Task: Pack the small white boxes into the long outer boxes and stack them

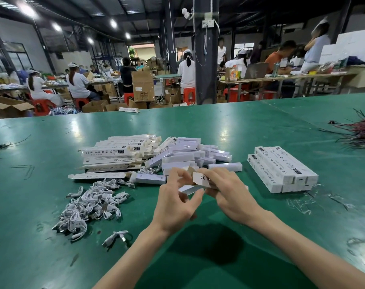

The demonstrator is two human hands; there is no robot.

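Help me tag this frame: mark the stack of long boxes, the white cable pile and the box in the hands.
stack of long boxes (286, 163), head view, top face of an upper box.
white cable pile (89, 203), head view, middle of the tangle.
held box (200, 177), head view, printed end flap.

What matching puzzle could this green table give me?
Things: 1 heap of coiled white cables; 2 stack of closed long white printed boxes; 3 tangle of dark red-purple ties; 4 long white CE-marked cardboard box.
Places: A gripped by left hand and right hand; B far right edge; C left of the hands; D right of the hands.
Pairs: 1-C; 2-D; 3-B; 4-A.
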